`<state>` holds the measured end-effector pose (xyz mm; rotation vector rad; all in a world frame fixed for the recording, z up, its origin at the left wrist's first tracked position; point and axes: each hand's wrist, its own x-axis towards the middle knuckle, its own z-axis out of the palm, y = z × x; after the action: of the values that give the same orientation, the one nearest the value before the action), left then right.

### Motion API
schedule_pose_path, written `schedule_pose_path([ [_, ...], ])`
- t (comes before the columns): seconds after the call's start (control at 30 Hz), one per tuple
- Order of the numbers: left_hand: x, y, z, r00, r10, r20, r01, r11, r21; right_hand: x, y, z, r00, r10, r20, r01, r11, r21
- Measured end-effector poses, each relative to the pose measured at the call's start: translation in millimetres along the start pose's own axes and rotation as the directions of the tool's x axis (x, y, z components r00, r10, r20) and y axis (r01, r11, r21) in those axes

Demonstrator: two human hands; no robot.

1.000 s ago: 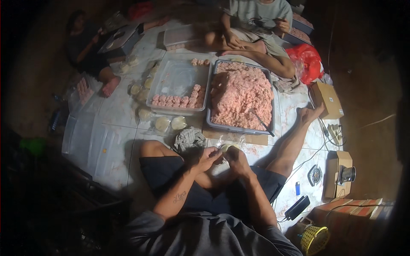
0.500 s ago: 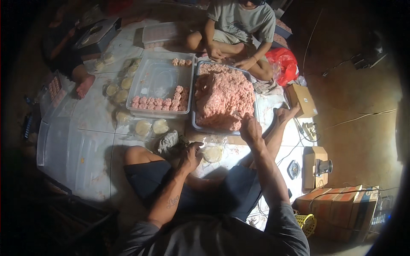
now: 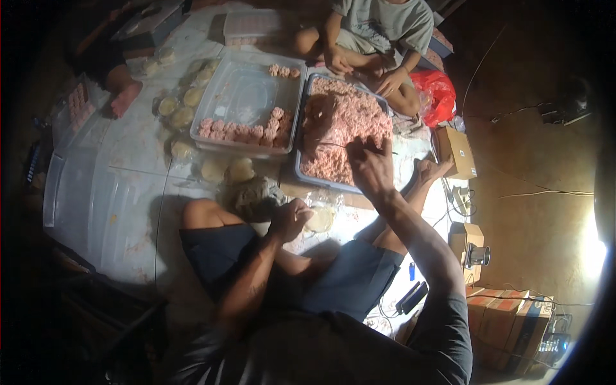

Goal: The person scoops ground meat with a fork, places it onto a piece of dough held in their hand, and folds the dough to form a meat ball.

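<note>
**Pink mince (image 3: 346,109) heaped high: spills are the main hazard**

The pink mince sits in a blue-grey tub (image 3: 327,184), its mound highest toward the far half. Over the tub's right side, the right hand (image 3: 373,168) has its grip pinched around a thin tool (image 3: 333,146), which points leftward across the meat. A fast or overfull lift could drop scraps over the near edge, and a slippery grip could let the tool twist.

Below that near edge, a round pale wrapper (image 3: 321,219) lies beside the left hand (image 3: 289,220). The fingers there are curled; whether they pinch the wrapper's edge, I cannot tell. Such thin dough might tear or fold if tugged while stuck down.

Along the tub's left edge stands a clear container (image 3: 247,146), with meat portions (image 3: 247,132) lining its near edge and near right corner. A knock from an elbow could push them together. The crumpled cloth (image 3: 256,196) close to the left hand might snag or drag the wrapper. Near the tub's far right corner rests a co-worker's hand (image 3: 391,82); reaching in together could cause a bump.
</note>
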<state>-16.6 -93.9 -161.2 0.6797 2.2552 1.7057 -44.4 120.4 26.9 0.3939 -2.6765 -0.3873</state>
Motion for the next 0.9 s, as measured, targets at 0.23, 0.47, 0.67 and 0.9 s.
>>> schedule_pose_path([
  [0.23,5,3,-14,0.951,-0.271,0.153,0.295,0.940,-0.173,-19,1,14,0.955,-0.192,0.226,0.180,0.981,0.076],
  [0.47,-3,7,-16,0.934,-0.240,0.266,0.346,0.798,-0.493,-20,13,13,0.982,-0.122,0.142,0.098,0.982,0.163],
  [0.67,-1,5,-19,0.965,-0.155,0.212,0.256,0.737,-0.626,-50,48,21,0.939,0.187,0.287,-0.326,0.748,0.578],
  [0.9,32,68,-10,0.965,-0.138,0.223,0.256,0.302,-0.918,-100,42,-11,0.819,0.437,0.371,-0.542,0.380,0.750],
])
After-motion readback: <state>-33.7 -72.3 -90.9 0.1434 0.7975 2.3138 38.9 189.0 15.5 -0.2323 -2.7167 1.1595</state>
